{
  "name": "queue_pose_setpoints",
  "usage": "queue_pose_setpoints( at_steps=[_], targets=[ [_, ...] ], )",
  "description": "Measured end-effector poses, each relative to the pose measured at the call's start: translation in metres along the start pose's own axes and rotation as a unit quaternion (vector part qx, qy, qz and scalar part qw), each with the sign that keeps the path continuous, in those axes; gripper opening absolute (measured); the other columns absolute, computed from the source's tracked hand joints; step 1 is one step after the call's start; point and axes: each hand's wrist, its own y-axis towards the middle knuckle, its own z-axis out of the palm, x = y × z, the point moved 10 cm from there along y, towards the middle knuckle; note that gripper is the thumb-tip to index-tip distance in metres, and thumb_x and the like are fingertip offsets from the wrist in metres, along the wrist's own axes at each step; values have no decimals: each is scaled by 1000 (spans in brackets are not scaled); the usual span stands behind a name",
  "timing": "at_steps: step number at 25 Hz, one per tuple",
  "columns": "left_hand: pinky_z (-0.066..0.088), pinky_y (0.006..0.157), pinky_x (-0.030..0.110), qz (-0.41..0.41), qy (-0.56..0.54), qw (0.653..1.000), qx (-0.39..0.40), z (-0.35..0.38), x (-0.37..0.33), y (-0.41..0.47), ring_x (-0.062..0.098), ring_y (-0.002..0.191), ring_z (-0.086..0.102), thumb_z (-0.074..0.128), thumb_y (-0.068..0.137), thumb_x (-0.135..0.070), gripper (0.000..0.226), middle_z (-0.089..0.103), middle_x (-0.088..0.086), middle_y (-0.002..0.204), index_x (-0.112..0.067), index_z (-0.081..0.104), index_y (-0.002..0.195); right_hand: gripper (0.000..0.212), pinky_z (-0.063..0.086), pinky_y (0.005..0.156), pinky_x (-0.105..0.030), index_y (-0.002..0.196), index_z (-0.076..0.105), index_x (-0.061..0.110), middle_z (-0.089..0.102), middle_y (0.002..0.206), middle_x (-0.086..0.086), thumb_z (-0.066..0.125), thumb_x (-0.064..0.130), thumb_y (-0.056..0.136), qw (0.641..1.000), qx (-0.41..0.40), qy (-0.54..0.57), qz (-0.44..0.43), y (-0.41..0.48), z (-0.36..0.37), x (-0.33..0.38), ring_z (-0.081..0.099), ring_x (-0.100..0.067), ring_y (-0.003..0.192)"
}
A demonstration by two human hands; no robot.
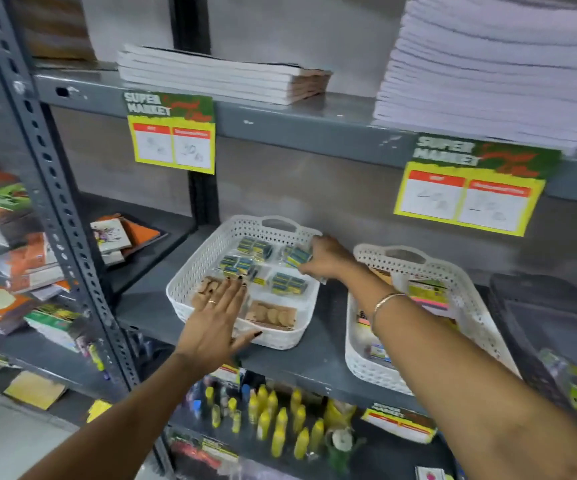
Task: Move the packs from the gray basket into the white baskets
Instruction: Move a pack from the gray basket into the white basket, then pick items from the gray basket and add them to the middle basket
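Two white baskets on mid-frame shelf. Right hand (327, 259) pinches blue-yellow pack (297, 256) over left white basket (207, 252), placing step. Left hand (219, 315) flat, fingers spread, holds nothing. Gray basket (509, 306) at right edge. Next, prob.: release pack, reach back to gray basket.

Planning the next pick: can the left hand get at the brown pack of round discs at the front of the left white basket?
Probably yes: the left hand hovers open beside the brown disc pack, uncovered in the left white basket.
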Motion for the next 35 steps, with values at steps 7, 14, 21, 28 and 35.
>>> queue_pose_setpoints(
  at_steps=[7,14,21,28,35],
  targets=[
    [42,98,44,32,-46,997,-50,-6,-4,-1,31,122,48,21,86,-66,82,50,17,135,-2,46,130,70,49,94,-34,131,48,7,50,138,-15,72,37,73,998,55,-33,6,45,87,17,54,-31,123],
    [44,95,47,35,-64,996,-51,-7,-4,1,32,121,50,18,87,-65,82,52,18,132,-1,46,130,62,50,86,-32,130,48,5,54,132,-16,68,30,77,995,84,-48,12,55,101,14,57,-30,116],
    [40,100,42,25,-47,998,-43,-5,-2,-2,30,122,49,15,88,-66,83,51,17,134,-2,46,131,78,41,105,-40,144,31,8,35,150,-16,67,35,81,999,30,-23,-20,40,76,22,34,-32,139],
    [8,110,49,28,-29,998,-53,-22,-44,-1,25,141,2,8,88,-64,86,23,16,149,1,23,141,53,43,99,-43,137,40,6,43,138,-16,54,21,89,989,-146,1,5,-21,-25,-54,36,-32,133],
    [13,110,41,185,-55,981,-36,-14,-221,10,25,141,9,19,87,-67,87,18,15,151,0,17,143,41,47,96,-42,129,51,6,52,133,-17,53,18,89,956,-193,-24,222,-129,-77,-261,49,-33,126]
  ],
)
